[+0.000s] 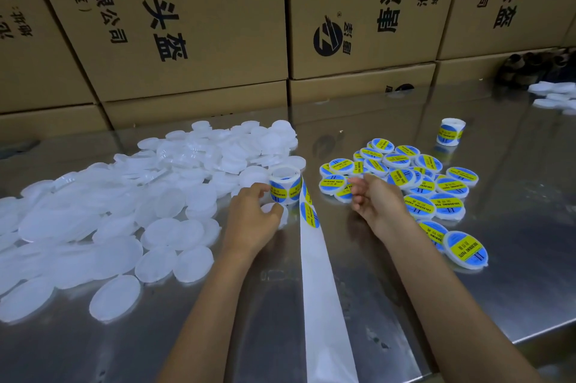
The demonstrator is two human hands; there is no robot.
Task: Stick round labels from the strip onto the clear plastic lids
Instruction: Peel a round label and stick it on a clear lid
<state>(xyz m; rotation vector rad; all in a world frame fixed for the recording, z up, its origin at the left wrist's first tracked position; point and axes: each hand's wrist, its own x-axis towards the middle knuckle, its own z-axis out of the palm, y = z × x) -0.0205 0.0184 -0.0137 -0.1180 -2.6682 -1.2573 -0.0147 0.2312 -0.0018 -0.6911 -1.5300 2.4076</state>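
A roll of blue-and-yellow round labels (pixel 284 184) stands mid-table, its white backing strip (pixel 321 283) trailing toward me with two labels on its upper part. My left hand (pixel 254 217) sits just left of the roll and pinches a clear plastic lid (pixel 274 211) between thumb and fingers. My right hand (pixel 374 200) hovers right of the strip, fingers loosely curled, at the edge of the labelled lids (pixel 433 186); nothing shows in its grasp. A large heap of unlabelled clear lids (pixel 131 211) covers the left side.
The work surface is a shiny metal table (pixel 514 273) with its edge at lower right. Stacked cardboard boxes (pixel 193 39) wall off the back. A second label roll (pixel 450 131) stands at back right, and more white lids (pixel 554 95) lie at the far right.
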